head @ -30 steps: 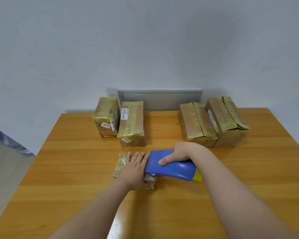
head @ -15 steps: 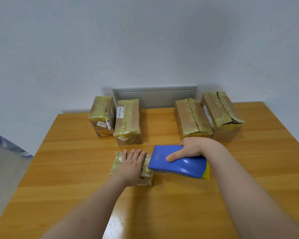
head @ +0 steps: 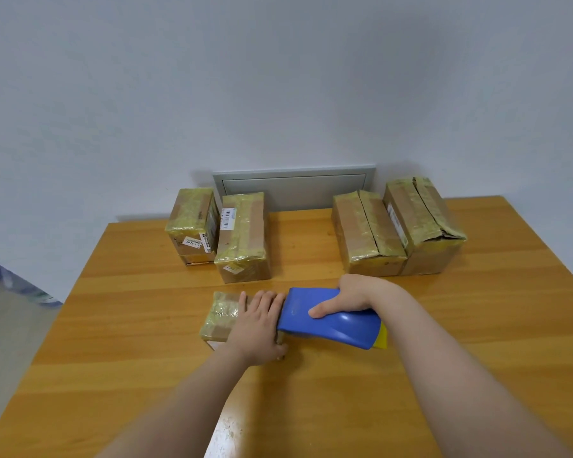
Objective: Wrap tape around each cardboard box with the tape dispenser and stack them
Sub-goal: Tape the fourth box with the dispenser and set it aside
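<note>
At the back left, two taped cardboard boxes [head: 244, 236] are standing side by side on the worktop [head: 139, 325]. Nearer to me, my left hand [head: 258, 325] is lying flat with straight fingers, pressing on the small taped box [head: 224, 317]. The blue tape dispenser [head: 331, 322] is touching the right end of this box, and my right hand [head: 354, 294] is gripping it, thumb on its side. Two bigger taped boxes [head: 366, 233] are standing at the back right.

Plain packing room — wooden table [head: 129, 325], taped parcels [head: 244, 233]

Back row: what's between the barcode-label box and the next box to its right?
Head view: just bare table between the barcode-label box and the next box right.
</note>
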